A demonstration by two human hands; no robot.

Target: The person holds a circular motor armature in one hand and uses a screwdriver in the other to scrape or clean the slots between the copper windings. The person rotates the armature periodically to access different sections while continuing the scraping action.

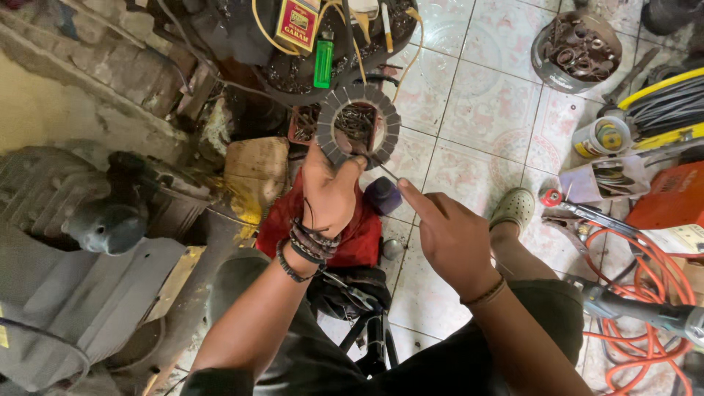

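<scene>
Left hand [328,192]: closed on the lower rim of a toothed metal ring [359,125], thumb and fingers pinching the edge so the ring stands up facing the camera, held above the tiled floor [477,110].

Right hand [447,235]: pinched on a thin rod [387,173] — a narrow, fingertip hold, index finger stretched along it. The rod's tip runs up and left toward the ring's inner edge, just beside the left thumb.

Ring: straight ahead of the left grip, well above the knees; the teeth around its rim look evenly spaced, and the open middle shows a tray of small dark parts [352,121] lying behind it.

Between the hands: a dark purple knob or cap [383,195], just below the rod; whether it belongs to the tool I cannot tell.

Under the left wrist: a red cloth [359,235], below and behind the grip.

Beyond the ring: a green lighter [323,64] and a red packet [297,22] on a dark tray.

Right of the right hand: a green shoe [513,207], then orange cable [638,271], well apart from the work.

Doing it well, as I judge it: keep the left pinch low on the rim so the teeth stay free, brace the right wrist on the knee, and bring the rod's tip in slowly — a slip would run it into the left thumb.
</scene>
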